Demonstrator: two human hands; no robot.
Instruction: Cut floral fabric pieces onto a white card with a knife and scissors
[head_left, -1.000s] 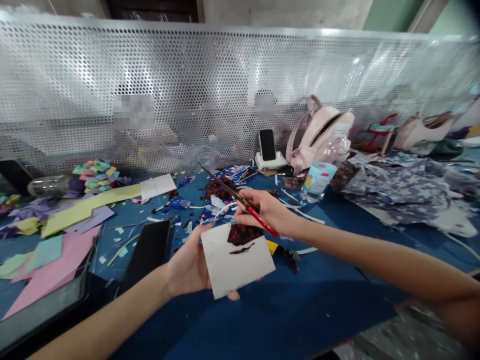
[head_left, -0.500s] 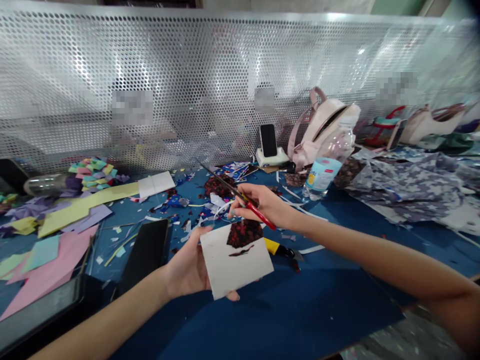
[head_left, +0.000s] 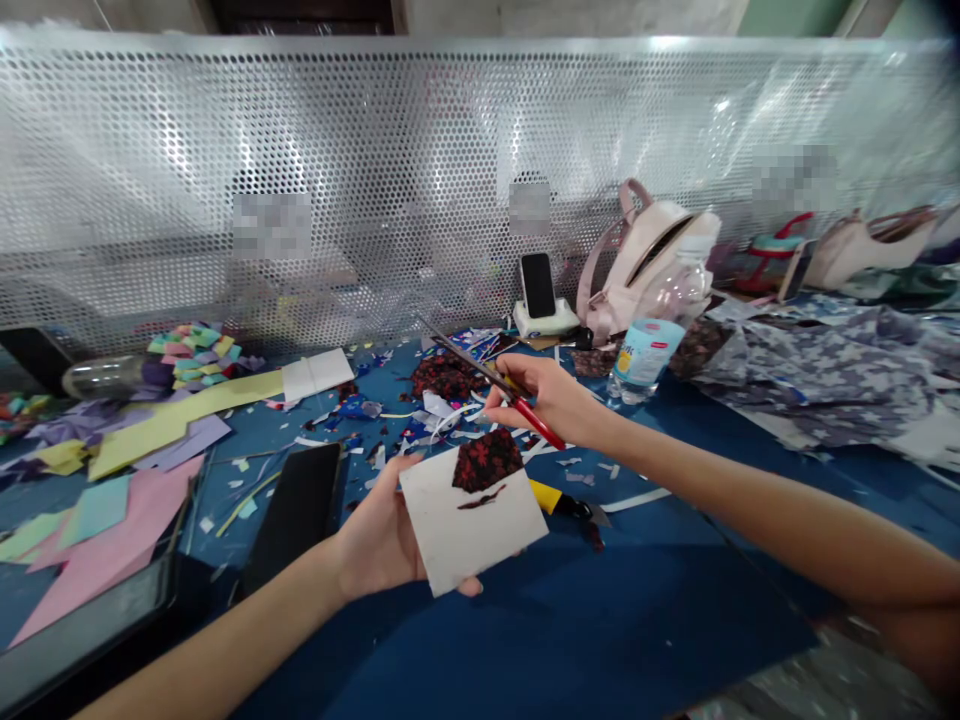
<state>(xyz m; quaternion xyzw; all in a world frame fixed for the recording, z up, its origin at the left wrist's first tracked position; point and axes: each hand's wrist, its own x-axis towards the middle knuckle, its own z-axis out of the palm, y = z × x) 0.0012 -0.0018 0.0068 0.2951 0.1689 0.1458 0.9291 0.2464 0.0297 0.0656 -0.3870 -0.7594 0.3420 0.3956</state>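
My left hand (head_left: 386, 530) is wrapped round the edges of a white card (head_left: 480, 545), tilted towards me above the table. On the card lies a dark fabric-like piece (head_left: 487, 462) with a red pattern, and below it a thin dark sliver (head_left: 480, 499). My right hand (head_left: 551, 400) grips a pair of scissors (head_left: 538, 422) with red handles, just above the card's far edge. Its blades point away to the upper left, apart from the card. Under the card's right edge, a yellow-handled cutter (head_left: 546, 495) partly shows on the table.
Scraps and a dark red-patterned heap (head_left: 446, 377) litter the blue table (head_left: 540, 640). A black phone (head_left: 296, 510) lies left, near coloured paper (head_left: 97, 550). A plastic bottle (head_left: 652, 345) and a backpack (head_left: 630, 255) stand back right. A perforated metal panel (head_left: 420, 180) closes the back.
My right hand has shifted slightly to the right with the scissors, away from the patterned piece. The left hand and card stay almost still; the camera view has tilted a little.
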